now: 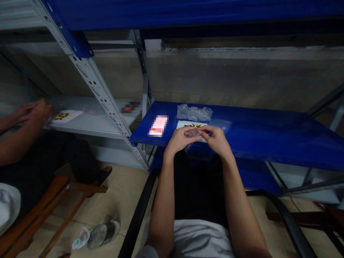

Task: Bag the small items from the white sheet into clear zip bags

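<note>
My left hand (180,139) and my right hand (215,139) meet at the front edge of the blue shelf (255,132). Between their fingertips is a small clear plastic bag (191,133), pinched from both sides. Its lower part shows below the left fingers. Just behind the hands lies a white sheet of paper (182,124) bearing small yellow and dark pieces (196,125), partly covered by my fingers. Several clear plastic bags (194,113) with faint contents lie in a row farther back.
A pixelated pink-white object (159,125) lies left on the shelf. A perforated upright post (100,89) separates it from a grey shelf (88,123), where a co-worker's hands (37,110) are busy near another paper (71,116). A large bottle (103,234) lies on the floor.
</note>
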The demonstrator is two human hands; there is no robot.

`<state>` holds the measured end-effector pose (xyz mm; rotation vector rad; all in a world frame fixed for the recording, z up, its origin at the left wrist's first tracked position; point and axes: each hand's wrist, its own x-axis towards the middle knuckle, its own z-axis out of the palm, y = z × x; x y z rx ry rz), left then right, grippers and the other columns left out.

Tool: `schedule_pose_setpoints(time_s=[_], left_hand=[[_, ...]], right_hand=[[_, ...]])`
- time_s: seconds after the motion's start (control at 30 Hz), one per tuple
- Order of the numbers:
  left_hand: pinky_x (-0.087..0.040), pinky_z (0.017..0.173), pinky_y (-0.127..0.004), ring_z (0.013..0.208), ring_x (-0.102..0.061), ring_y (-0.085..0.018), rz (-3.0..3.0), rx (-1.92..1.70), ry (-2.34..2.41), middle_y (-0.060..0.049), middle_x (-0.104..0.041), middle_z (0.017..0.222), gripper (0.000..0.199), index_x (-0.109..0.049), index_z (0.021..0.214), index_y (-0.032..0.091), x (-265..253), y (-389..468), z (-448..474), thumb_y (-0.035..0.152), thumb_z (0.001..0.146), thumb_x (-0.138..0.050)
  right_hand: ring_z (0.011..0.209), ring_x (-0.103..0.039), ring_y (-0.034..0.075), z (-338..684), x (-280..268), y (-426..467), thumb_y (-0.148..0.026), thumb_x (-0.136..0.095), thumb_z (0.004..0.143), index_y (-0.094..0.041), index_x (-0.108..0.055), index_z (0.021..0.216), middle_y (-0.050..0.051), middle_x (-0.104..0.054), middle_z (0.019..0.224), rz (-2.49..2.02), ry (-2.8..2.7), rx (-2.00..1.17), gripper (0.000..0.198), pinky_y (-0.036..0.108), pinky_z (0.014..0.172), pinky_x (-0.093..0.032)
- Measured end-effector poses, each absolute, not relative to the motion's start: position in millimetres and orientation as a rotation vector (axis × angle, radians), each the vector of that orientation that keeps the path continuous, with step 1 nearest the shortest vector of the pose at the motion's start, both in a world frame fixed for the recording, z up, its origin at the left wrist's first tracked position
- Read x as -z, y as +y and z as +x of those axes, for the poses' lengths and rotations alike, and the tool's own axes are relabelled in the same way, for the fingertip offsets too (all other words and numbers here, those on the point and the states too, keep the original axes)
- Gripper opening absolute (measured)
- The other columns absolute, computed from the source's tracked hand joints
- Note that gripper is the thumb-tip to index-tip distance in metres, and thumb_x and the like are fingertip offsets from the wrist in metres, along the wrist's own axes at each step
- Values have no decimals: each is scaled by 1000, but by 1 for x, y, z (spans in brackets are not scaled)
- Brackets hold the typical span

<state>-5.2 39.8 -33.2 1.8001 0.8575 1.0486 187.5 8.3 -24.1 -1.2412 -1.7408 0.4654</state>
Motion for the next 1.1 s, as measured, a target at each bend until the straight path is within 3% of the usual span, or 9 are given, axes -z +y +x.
schedule_pose_setpoints(time_s=[0.3, 0.67, 1.1], left_hand=[[-58, 84, -29, 93, -74, -21, 1811, -1041, 852, -12, -80, 110, 52, -76, 126, 13, 36, 42, -5, 34, 80, -86], [-58, 84, -30, 95, -75, -22, 1867, -1093, 876, -12, -80, 113, 52, -76, 128, 14, 37, 44, -4, 35, 81, -84], [-59, 85, -32, 96, -74, -23, 1874, -1094, 889, -13, -79, 113, 53, -77, 127, 16, 36, 44, -5, 39, 81, -86]], right_hand=[[84, -69, 22, 187, 21, 5, -43, -60, 98, -21, -80, 99, 6, -80, 94, -1244, -1745, -537, 30, 33, 77, -50], [82, -64, 22, 186, 19, -2, -53, -70, 93, -22, -78, 86, 7, -70, 89, -1250, -1712, -457, 32, 34, 76, -48], [63, -64, 19, 186, 15, -6, -58, -65, 94, -22, -73, 87, 3, -73, 71, -1297, -1730, -757, 38, 29, 62, -43]])
